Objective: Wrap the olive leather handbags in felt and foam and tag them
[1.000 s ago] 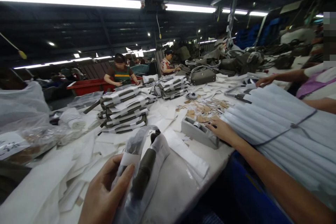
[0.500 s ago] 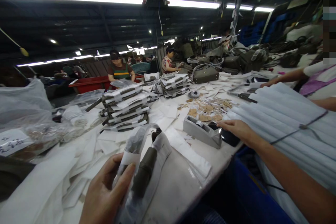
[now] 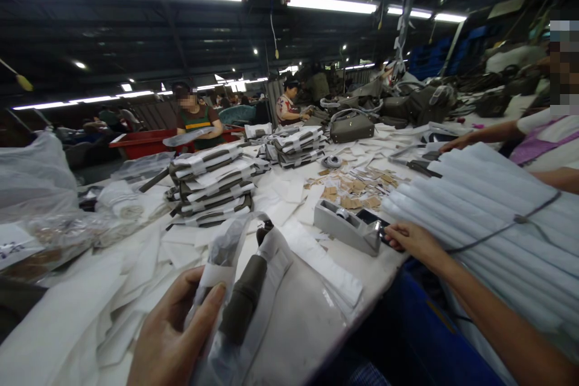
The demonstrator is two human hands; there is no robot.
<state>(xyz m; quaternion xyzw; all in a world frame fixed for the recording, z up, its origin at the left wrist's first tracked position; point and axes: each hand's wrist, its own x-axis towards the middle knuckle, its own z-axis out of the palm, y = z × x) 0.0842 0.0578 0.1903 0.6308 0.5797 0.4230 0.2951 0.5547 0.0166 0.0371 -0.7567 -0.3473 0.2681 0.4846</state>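
My left hand point(image 3: 181, 319) is closed around a dark olive bag handle point(image 3: 246, 295) wrapped in white and clear sheeting, its thumb pressing on a white band. The looped handle is held above the near part of the table. My right hand point(image 3: 414, 244) is at the cutter end of a grey tape dispenser point(image 3: 346, 232), thumb and fingers pinched together. Whatever lies between those fingertips is too small to make out. Behind the dispenser lies a flat dark object point(image 3: 371, 216), partly hidden.
Stacked wrapped olive pieces point(image 3: 212, 187) stand beyond my left hand, with white paper strips point(image 3: 81, 301) around them. Small brown tags point(image 3: 353, 190) lie behind the dispenser. Rolled pale sheets point(image 3: 479, 211) tied with cord fill the right. A co-worker's arm point(image 3: 479, 136) reaches in there.
My right hand has moved slightly right and down, and its fingers have gone from stretched out to pinched by the dispenser's cutter end. My left hand keeps its hold on the handle.
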